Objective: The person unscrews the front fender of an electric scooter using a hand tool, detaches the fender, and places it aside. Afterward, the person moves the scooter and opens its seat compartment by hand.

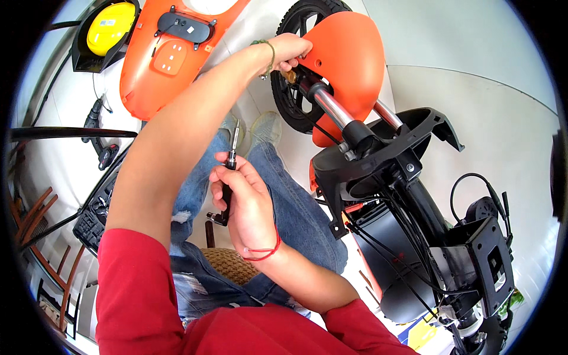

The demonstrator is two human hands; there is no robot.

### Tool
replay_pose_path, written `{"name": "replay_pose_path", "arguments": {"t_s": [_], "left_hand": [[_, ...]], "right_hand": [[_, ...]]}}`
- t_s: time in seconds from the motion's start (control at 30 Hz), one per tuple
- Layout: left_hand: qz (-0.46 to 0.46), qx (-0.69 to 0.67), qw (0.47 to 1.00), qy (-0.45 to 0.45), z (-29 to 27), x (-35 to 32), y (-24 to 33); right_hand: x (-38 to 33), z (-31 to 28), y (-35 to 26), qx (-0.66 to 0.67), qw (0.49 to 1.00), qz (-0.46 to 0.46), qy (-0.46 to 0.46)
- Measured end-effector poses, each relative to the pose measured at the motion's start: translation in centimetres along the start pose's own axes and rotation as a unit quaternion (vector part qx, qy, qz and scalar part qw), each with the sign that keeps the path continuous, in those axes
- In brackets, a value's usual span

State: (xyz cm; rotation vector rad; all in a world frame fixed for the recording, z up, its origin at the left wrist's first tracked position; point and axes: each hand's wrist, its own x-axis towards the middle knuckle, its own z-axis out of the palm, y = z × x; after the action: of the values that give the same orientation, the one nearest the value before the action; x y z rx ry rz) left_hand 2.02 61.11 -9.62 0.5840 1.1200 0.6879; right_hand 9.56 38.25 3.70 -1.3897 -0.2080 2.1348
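At the top centre, my left hand (pixel 287 52) is closed with its fingertips on the edge of an orange front fender (pixel 352 53). That fender sits over a black-tyred wheel (pixel 290 112), beside the silver fork tubes (pixel 332 107). A brass-coloured part (pixel 290 76) shows just under my left fingers. Lower down, over my lap, my right hand (pixel 245 201) is wrapped round a screwdriver (pixel 226 192). Its black handle ends in a bent piece at the bottom, and its silver shaft points up, apart from the fender.
To the right stand the black steering column (pixel 423 207), loose cables and a bracket (pixel 494 266). An orange body panel (pixel 160 59) lies upper left, near a yellow helmet (pixel 110 28) in a black bin. A cordless drill (pixel 94 127) and a tool case (pixel 94 216) are at left.
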Motion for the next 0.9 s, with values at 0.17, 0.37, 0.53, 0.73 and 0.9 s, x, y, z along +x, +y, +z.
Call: {"name": "replay_pose_path", "arguments": {"t_s": [0.17, 0.37, 0.53, 0.73, 0.9], "left_hand": [[-0.021, -0.004, 0.999, 0.031, 0.9, 0.0, 0.7], [0.001, 0.014, 0.999, 0.039, -0.1, 0.8, -0.5], [0.078, -0.087, 0.992, 0.038, -0.6, 1.6, -2.2], [0.117, -0.208, 0.965, 0.111, 0.1, 2.4, -3.5], [0.106, -0.232, 0.953, 0.166, -1.6, 1.6, -3.5]], "right_hand": [[0.1, -0.2, -0.2, 0.009, 1.000, 0.005, -0.005], [-0.1, -0.1, -0.4, 0.010, 1.000, 0.021, -0.010], [0.0, -0.4, -0.4, 0.011, 1.000, 0.016, -0.007], [0.2, -0.5, -0.5, 0.014, 1.000, 0.020, -0.002], [-0.1, -0.1, -0.9, 0.015, 1.000, 0.019, -0.007]]}}
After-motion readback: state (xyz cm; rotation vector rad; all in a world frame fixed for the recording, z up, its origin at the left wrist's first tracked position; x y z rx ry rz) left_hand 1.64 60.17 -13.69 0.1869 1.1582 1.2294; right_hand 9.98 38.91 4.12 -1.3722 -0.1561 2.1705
